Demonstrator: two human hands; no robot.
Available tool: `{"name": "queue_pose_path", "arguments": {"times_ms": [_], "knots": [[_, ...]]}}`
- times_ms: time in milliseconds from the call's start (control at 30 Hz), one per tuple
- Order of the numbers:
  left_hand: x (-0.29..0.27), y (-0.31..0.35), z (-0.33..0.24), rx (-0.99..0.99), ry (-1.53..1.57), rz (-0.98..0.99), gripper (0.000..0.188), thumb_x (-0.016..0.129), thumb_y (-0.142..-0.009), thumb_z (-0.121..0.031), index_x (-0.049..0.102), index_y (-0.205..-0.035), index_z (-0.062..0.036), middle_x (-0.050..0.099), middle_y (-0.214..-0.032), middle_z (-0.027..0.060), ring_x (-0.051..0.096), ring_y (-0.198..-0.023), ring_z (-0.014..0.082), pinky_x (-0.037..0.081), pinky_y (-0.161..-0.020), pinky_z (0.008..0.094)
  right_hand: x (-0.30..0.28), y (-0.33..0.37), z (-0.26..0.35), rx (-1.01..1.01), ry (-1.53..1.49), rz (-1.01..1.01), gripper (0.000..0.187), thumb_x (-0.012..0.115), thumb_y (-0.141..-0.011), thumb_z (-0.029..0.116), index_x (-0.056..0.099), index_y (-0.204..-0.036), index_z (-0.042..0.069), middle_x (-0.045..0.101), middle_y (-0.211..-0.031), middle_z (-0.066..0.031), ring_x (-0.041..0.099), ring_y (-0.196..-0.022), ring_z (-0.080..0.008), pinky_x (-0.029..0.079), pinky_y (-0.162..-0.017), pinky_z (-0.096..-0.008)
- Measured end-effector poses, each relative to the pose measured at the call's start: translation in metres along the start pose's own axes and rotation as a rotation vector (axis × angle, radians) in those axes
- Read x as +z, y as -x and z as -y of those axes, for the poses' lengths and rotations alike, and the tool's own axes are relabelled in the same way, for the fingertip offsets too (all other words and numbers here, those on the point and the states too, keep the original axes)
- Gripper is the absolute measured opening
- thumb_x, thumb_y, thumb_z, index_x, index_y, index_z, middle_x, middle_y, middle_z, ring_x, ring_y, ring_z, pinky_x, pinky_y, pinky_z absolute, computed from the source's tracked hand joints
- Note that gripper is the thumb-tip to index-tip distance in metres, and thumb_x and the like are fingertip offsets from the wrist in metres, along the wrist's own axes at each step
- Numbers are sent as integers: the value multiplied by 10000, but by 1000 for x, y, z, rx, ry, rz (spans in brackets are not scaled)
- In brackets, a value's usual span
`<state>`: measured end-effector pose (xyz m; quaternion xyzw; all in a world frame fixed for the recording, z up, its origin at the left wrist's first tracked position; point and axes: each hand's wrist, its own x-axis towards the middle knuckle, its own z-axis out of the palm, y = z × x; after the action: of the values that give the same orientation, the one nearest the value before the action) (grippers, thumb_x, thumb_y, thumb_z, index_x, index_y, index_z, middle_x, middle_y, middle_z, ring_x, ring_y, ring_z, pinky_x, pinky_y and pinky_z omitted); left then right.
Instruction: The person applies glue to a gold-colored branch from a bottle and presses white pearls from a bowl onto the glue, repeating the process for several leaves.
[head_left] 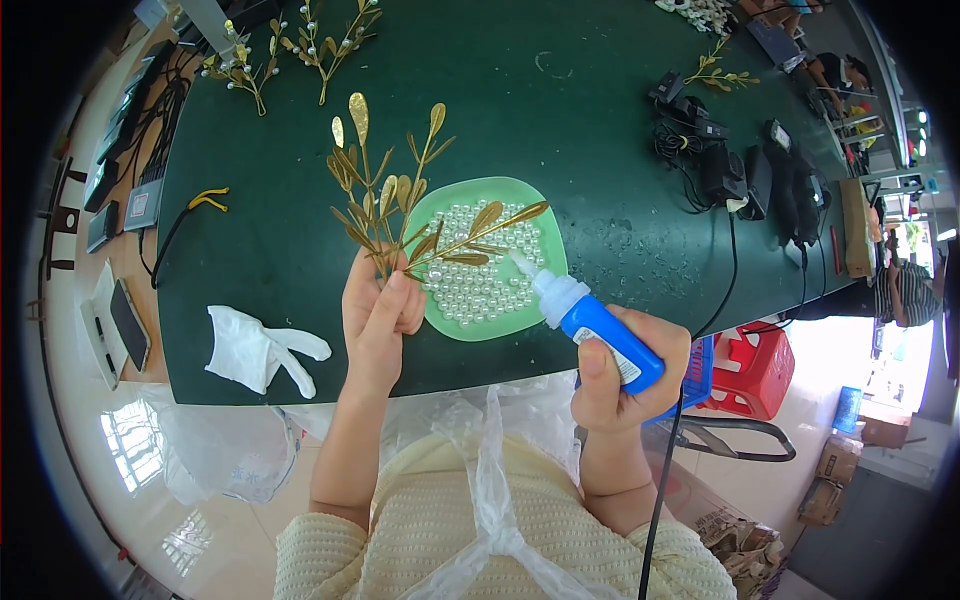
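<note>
My left hand is closed around the stem base of a gold artificial leaf branch, whose leafy twigs fan upward and to the right. In my right hand is a blue glue bottle with a whitish nozzle, tilted up and left. Its tip is close to the twig that reaches right; whether they touch I cannot tell. Below that twig sits a light green tray holding many white pearl beads. No beads are visible on the held branch.
Gold branches with pearls lie at the far left, another gold branch at the far right. A white glove rests at the near left. Black adapters and cables crowd the right; one cable hangs past my right arm. A red stool stands beyond the edge.
</note>
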<state>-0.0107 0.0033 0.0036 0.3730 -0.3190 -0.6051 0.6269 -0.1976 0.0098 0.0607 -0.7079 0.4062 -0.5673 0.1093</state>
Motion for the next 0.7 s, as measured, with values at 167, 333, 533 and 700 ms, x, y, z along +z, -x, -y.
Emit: {"name": "queue_pose_path", "arguments": {"times_ms": [167, 333, 533, 700], "knots": [[0, 0, -1, -1, 40, 11, 178, 435, -863, -195, 386, -928, -37, 259, -527, -50, 195, -420, 30, 144, -393, 194, 0, 4, 1, 8, -12, -36, 318, 685, -685, 134, 496, -871, -40, 601, -746, -158, 596, -570, -180, 479, -521, -244], [0, 0, 0, 4, 6, -3, 160, 408, -866, -197, 380, -913, -46, 221, -496, -48, 173, -410, 38, 139, -395, 200, 2, 7, 7, 103, 69, -66, 328, 611, -738, 254, 459, -856, -12, 528, -750, -94, 489, -592, -130, 400, -546, -219], [-3, 0, 1, 12, 78, 24, 205, 468, -855, -191, 392, -944, -22, 298, -556, -51, 215, -429, 23, 149, -393, 190, 0, 2, 3, -23, 27, -20, 319, 689, -666, 123, 495, -864, -35, 600, -719, -150, 598, -555, -196, 485, -518, -256], [-5, 1, 2, 16, 70, 27, 211, 470, -854, -189, 392, -950, -18, 301, -557, -49, 216, -430, 23, 154, -394, 191, 2, 3, 2, -14, 17, -23, 314, 691, -662, 116, 495, -857, -33, 601, -724, -152, 595, -547, -194, 481, -512, -252]]}}
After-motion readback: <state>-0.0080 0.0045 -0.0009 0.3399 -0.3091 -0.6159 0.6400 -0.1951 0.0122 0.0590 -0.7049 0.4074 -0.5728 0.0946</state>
